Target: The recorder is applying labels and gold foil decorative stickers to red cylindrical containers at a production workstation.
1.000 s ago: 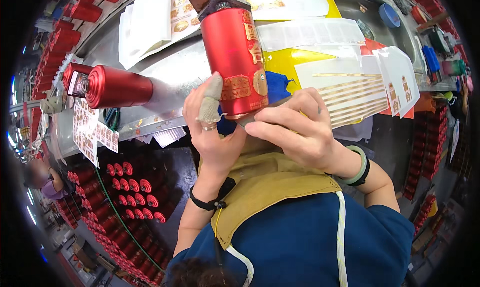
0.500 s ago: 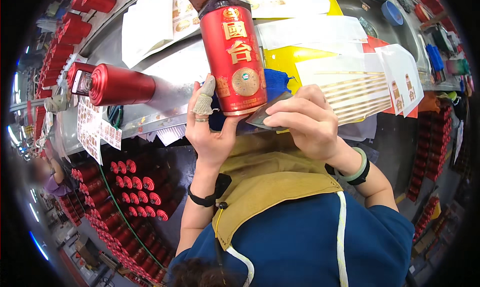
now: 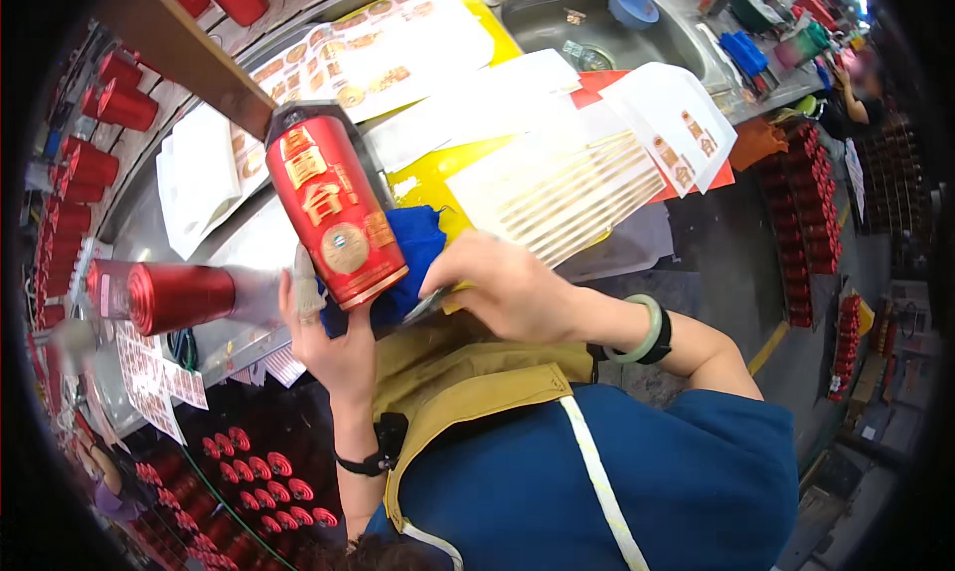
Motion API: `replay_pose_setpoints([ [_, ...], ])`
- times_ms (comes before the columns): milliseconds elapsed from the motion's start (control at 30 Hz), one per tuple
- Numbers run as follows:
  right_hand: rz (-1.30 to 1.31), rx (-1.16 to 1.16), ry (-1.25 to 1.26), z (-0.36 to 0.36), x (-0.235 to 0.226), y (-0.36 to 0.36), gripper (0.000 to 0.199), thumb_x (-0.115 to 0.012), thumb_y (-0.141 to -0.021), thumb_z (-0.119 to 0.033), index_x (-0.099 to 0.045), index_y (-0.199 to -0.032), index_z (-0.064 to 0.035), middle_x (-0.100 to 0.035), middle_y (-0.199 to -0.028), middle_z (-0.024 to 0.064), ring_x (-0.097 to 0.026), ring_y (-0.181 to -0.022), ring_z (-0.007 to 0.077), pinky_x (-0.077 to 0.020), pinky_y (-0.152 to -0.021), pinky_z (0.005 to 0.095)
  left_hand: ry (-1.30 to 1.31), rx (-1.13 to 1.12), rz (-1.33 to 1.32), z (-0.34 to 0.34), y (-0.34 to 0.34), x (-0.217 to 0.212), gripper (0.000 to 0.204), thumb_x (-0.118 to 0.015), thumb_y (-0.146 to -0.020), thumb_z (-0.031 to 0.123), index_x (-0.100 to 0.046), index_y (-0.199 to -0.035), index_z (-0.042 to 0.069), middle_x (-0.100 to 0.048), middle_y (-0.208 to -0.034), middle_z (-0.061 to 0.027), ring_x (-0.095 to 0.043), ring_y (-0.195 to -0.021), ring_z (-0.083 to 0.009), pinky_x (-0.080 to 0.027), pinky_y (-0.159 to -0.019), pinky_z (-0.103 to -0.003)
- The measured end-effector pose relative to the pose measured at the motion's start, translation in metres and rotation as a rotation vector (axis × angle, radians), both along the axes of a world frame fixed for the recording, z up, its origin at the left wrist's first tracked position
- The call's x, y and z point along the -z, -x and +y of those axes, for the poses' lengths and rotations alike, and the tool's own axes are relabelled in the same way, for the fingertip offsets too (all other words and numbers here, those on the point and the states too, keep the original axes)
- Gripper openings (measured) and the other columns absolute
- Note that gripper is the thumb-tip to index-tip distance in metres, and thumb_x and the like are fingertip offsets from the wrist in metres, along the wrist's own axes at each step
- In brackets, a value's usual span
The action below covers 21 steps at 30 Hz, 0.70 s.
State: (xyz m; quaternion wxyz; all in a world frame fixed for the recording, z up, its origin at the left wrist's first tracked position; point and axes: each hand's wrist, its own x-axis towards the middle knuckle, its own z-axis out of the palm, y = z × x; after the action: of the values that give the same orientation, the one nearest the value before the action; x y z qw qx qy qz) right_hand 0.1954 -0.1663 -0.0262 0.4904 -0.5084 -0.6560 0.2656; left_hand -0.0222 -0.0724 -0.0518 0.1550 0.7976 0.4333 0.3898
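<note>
- Our left hand gripped the red bottle from below, its long axis tilted up and leftward.
- Our right hand pinched something thin at its base, beside a blue cloth.
- Both hands touched the bottle.

Glossy, perhaps metal red bottle

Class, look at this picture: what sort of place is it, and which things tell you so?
Probably a packaging or labelling workshop: rows of identical red cylinders, sheets of printed labels on a metal workbench, and hands working on one red cylinder.
</note>
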Motion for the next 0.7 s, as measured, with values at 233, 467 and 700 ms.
replay_pose_setpoints([
  [233, -0.217, 0.289, 0.034, -0.024, -0.014, -0.080, 0.049, -0.084, -0.080, -0.011, -0.061, -0.123, -0.0062, -0.059, -0.105, 0.0133, -0.059, -0.099, 0.0276, -0.0466, -0.086, 0.0367, -0.099, 0.090, -0.014, 0.001, -0.019, -0.019, 0.091, -0.093, -0.073, 0.011, -0.049, -0.151, 0.002, -0.052, -0.153, -0.0176, -0.060, -0.130, -0.0339, -0.039, -0.116, -0.046],
  [467, -0.475, 0.447, 0.225, -0.008, -0.041, -0.140, 0.012, -0.071, -0.094, -0.011, -0.069, -0.102, -0.0019, -0.065, -0.098, 0.0151, -0.065, -0.092, 0.0354, -0.0513, -0.082, 0.0421, 0.022, 0.086, 0.037, 0.004, -0.009, -0.022, 0.095, -0.095, -0.070, 0.010, -0.048, -0.151, -0.002, -0.063, -0.141, -0.0174, -0.061, -0.129, -0.0292, -0.045, -0.112, -0.043],
  [700, -0.605, 0.278, 0.364, 0.061, 0.019, -0.178, 0.021, -0.069, -0.094, -0.014, -0.071, -0.113, -0.0053, -0.067, -0.111, 0.0164, -0.067, -0.104, 0.0371, -0.0533, -0.091, 0.0442, 0.077, 0.066, -0.045, 0.002, -0.013, -0.027, 0.093, -0.095, -0.071, 0.016, -0.050, -0.152, 0.004, -0.054, -0.153, -0.0157, -0.052, -0.137, -0.0355, -0.042, -0.113, -0.046],
])
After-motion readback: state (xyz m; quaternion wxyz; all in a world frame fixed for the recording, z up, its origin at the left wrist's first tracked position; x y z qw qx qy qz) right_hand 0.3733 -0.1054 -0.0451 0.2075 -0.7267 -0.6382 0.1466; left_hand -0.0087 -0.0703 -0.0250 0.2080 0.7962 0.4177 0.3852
